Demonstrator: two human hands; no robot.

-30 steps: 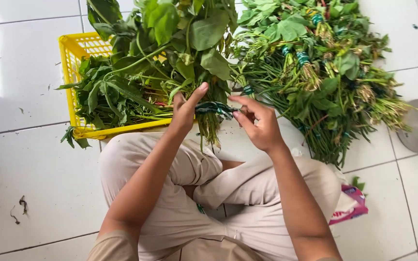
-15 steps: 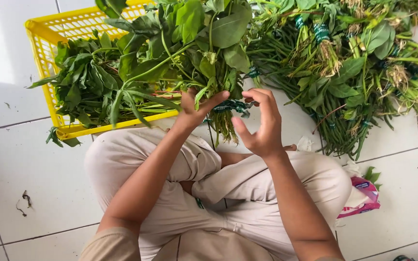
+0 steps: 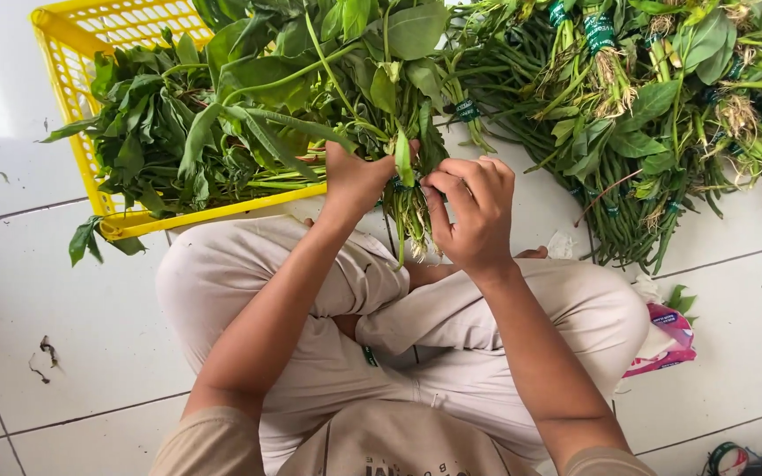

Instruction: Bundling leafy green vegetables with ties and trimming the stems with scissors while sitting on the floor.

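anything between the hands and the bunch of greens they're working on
Nothing visible. The left hand grips the bunch at its stems and the right hand touches it from the other side, above the lap. The yellow basket and the tied bundles lie beyond it.

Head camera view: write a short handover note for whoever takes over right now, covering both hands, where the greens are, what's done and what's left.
Left hand: gripping a bunch of greens at the stems, roots hanging over the lap.
Right hand: fingers pinched at the same stems, where a dark green band shows.
Yellow basket, front left: loose leafy greens, no bands visible.
Floor, front right: pile of banded bunches.
Pink packet by the right knee.
Done: the pile is banded. Left: the held bunch looks unfinished; the basket greens appear unbanded.
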